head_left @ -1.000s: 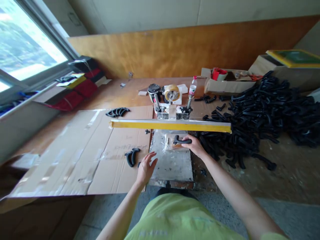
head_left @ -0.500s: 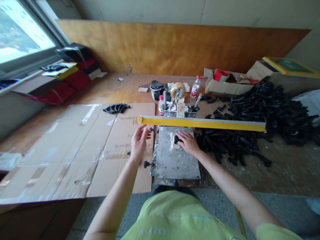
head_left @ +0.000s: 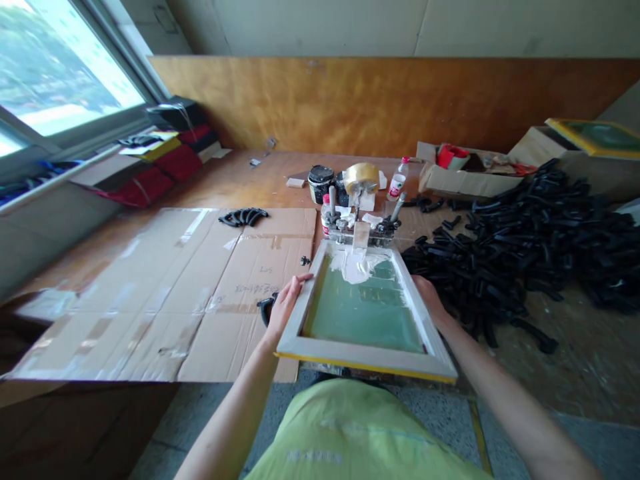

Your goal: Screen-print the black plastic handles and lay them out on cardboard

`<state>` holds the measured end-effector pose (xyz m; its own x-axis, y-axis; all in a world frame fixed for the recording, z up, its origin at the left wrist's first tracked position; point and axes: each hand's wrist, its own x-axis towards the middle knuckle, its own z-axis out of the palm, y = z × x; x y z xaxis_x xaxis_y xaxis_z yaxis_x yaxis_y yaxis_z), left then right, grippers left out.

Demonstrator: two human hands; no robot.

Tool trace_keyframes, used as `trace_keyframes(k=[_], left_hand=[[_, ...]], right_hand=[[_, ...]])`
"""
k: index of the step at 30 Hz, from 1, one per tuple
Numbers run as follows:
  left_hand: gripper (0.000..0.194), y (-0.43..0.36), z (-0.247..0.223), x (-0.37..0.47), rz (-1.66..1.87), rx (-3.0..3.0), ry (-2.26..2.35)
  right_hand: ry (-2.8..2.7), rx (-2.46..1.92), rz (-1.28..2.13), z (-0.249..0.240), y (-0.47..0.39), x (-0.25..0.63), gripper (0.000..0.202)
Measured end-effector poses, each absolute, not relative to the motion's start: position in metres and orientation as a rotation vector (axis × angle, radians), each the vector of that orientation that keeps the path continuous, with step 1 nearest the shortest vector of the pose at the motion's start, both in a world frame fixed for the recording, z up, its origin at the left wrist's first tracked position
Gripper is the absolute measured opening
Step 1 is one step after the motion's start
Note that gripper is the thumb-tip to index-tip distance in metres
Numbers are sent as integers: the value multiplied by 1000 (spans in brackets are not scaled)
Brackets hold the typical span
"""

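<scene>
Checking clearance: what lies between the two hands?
Between the left hand and right hand, the head view shows the framed green screen with a white smear.

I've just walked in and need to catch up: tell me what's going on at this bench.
A person in a green shirt has both hands at a frame with a green panel: the left hand on its left side, the right hand at its right, fingers hidden. White paste lies at the panel's far end. A heap of black pieces lies to the right; a short row of black pieces sits on cardboard to the left.
</scene>
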<state>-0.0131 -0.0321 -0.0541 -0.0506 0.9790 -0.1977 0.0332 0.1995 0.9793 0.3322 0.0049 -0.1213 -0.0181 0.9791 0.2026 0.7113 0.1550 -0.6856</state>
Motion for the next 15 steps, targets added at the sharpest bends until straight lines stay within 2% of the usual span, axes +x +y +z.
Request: trace_keyframes(k=[3,6,8,12,15], left_hand=[[69,-45,-85,-19,922,996,1328],[84,-46,-118,-18,900,983,1353],[84,-43,-135,-17,898,1006,1388],[74,-39,-153,-19,876,1046,1394],[71,-39,-156,-21,857,1074,1412]], right_hand=[[-1749,-1641,334,-102,35,334,30],[-1916,-1477,169,-84,69,293,52],[-2073,-1436,130,-77,86,262,55],[-2303,-1594,250,-80,103,238,22],[-2302,-1700,205,-88,104,246,13]])
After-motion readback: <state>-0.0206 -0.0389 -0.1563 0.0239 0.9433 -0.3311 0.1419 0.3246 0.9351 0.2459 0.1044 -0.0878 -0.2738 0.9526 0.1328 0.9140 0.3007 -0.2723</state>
